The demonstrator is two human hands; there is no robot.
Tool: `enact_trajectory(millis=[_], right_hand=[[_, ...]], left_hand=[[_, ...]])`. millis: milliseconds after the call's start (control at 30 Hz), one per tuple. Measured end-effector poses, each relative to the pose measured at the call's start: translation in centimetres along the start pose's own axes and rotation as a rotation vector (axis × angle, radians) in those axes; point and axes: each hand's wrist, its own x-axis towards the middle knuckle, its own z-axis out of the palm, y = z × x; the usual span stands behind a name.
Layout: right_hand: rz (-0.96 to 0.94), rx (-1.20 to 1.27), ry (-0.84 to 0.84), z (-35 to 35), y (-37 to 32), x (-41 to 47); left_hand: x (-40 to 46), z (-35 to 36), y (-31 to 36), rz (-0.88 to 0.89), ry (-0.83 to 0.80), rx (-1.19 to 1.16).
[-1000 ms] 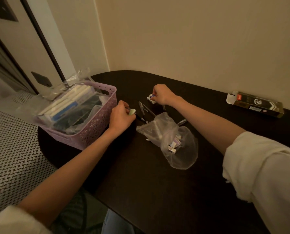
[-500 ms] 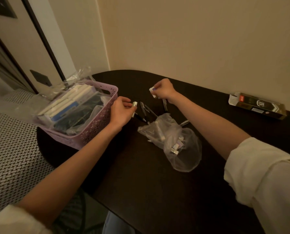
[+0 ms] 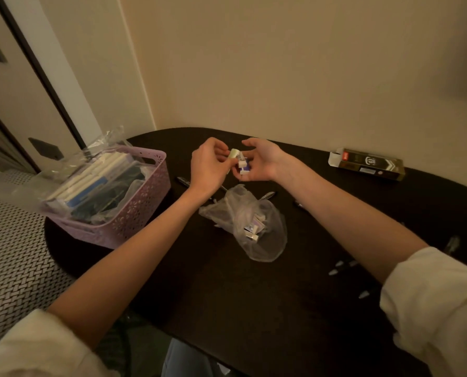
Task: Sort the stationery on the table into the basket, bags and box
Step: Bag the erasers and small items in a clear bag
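Above the dark table [image 3: 226,295] my two hands meet. My left hand [image 3: 207,167] pinches a pale green eraser [image 3: 233,153] at its fingertips. My right hand [image 3: 265,163] is turned palm up, and small white and blue erasers [image 3: 243,166] lie cupped in its curled fingers. The green eraser touches those erasers. Below the hands a clear plastic bag [image 3: 265,240] lies on the table with several small erasers inside. A lilac basket [image 3: 137,213] with bagged stationery stands at the left. A dark box [image 3: 371,164] lies open-ended at the back right.
Dark pens lie scattered: one [image 3: 183,181] by the basket, one [image 3: 267,195] behind the bag, several [image 3: 341,265] near my right forearm. The table's curved edge runs close under the basket. A wall closes off the back.
Both hands have lifted off the table and come together. My left hand brought the green eraser up to my right hand, which turned palm up with its erasers.
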Motion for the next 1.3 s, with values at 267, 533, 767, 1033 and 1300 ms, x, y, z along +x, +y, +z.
enact_trajectory(millis=[267,533,767,1033,1300], right_hand=[[-0.035,-0.027,0.043,0.5,0.2,-2.8],[-0.038,-0.026,0.007,-0.4,1.1,-5.0],[-0.11,-0.015,0.04,-1.9,3.4,-6.9],[-0.227,-0.267,0.03,-2.2,4.6,-10.2],[-0.189,-1.018,-0.026,-2.9,5.8,-12.1]], left_hand=[[-0.6,0.0,1.8,0.067,0.019,0.028],[-1.9,-0.2,3.1,0.095,-0.02,0.001],[-4.7,-0.7,3.4,0.111,-0.021,-0.015],[-8.4,-2.4,1.8,-0.271,-0.245,0.078],[-10.1,-3.6,2.4,-0.435,-0.407,-0.309]])
